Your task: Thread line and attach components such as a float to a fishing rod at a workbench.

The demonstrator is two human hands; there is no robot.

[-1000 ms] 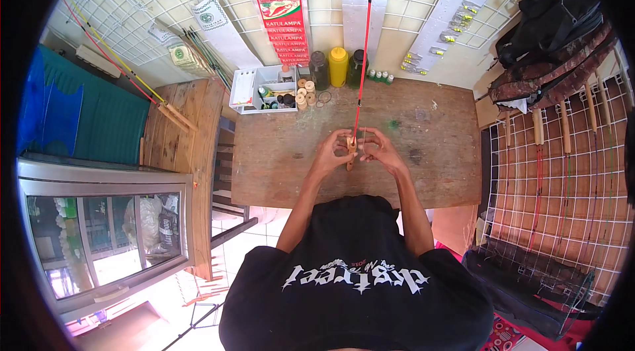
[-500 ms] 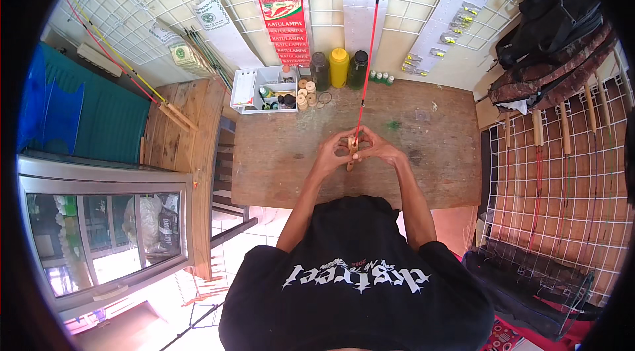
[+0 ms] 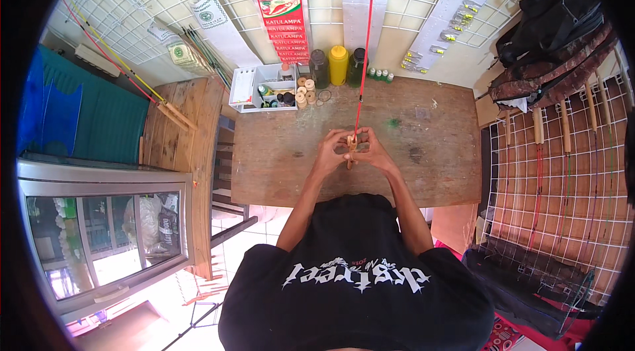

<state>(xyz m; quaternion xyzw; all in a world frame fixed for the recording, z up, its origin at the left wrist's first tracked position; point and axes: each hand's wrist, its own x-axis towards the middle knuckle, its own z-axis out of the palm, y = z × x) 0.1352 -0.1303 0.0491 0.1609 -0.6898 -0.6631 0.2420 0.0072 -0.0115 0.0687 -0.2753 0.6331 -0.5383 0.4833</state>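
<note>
Both my left hand and my right hand are closed around the base of a thin red rod, fingers curled at either side of its short wooden handle. The rod rises from between my hands, over the worktable, to the top edge of the view. Some fingertips and the exact grip on the handle are hidden.
Along the table's back stand a white organizer, wooden spools, a yellow bottle, dark bottles and small vials. A side table and metal cabinet are left; a grid rack with rods is right.
My right hand's fingers have drawn in closer round the handle. The rod has swayed slightly to the right and back left, while both hands stay in nearly the same place.
</note>
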